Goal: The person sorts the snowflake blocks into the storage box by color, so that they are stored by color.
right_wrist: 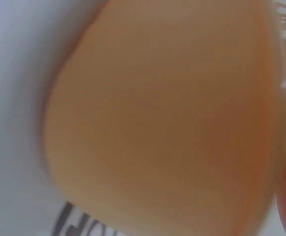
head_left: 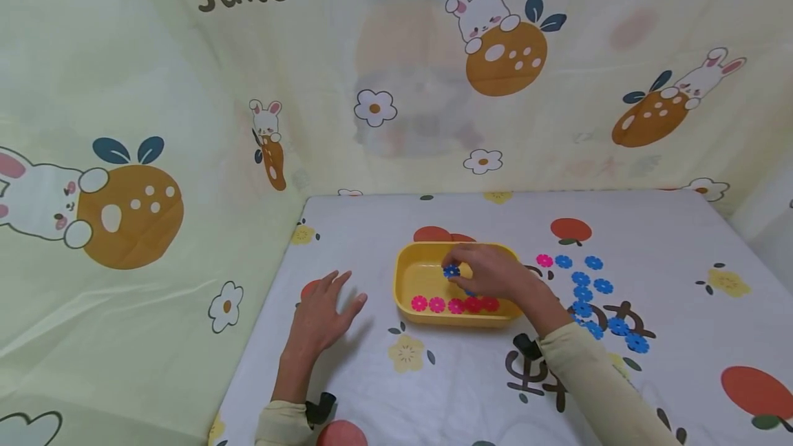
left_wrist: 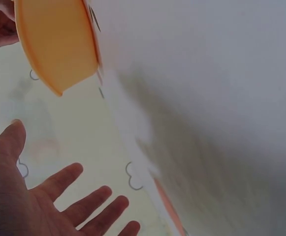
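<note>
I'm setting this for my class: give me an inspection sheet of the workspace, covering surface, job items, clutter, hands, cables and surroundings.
Surface: white cloth printed with fruit, flowers and lettering.
Job's things: yellow tray with five pink pieces along its near side; a blue piece partly hidden under the right hand; loose blue pieces and one pink piece right of the tray.
Clutter: nothing seen.
Hands: right pinches a blue flower-shaped piece over the tray; left hand unoccupied, fingers spread, left of the tray.
Cables: nothing seen.
Surroundings: pale curtain printed with rabbits, fruit and "Juice".
</note>
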Motion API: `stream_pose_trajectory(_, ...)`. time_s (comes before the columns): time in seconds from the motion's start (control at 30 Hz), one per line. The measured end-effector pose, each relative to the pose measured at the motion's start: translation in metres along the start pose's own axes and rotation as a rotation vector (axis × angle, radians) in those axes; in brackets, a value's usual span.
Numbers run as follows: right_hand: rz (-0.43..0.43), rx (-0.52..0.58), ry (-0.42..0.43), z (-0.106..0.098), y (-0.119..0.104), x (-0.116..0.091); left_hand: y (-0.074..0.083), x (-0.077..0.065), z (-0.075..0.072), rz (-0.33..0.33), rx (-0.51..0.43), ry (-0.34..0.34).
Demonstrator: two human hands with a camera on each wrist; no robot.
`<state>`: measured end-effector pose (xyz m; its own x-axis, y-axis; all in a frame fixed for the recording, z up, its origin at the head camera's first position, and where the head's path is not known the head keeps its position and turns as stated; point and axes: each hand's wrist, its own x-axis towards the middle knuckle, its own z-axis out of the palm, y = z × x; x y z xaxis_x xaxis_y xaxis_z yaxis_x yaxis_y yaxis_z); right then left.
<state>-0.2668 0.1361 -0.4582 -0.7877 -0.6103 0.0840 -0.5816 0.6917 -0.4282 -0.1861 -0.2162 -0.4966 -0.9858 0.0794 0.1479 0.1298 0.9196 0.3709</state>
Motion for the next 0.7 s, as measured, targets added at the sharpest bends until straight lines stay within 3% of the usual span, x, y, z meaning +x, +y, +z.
stream_pose_trajectory(0.47,0.003,-0.019,-0.094,0.026,0.019,0.005,-0.004,-0.001,0.001,-0.015,-0.005,-0.015)
stream_pose_trajectory(0.7,-0.043,-0.066,-0.105,0.032,0.022,0.005,-0.004,-0.001,0.002,-0.024,-0.01,-0.018)
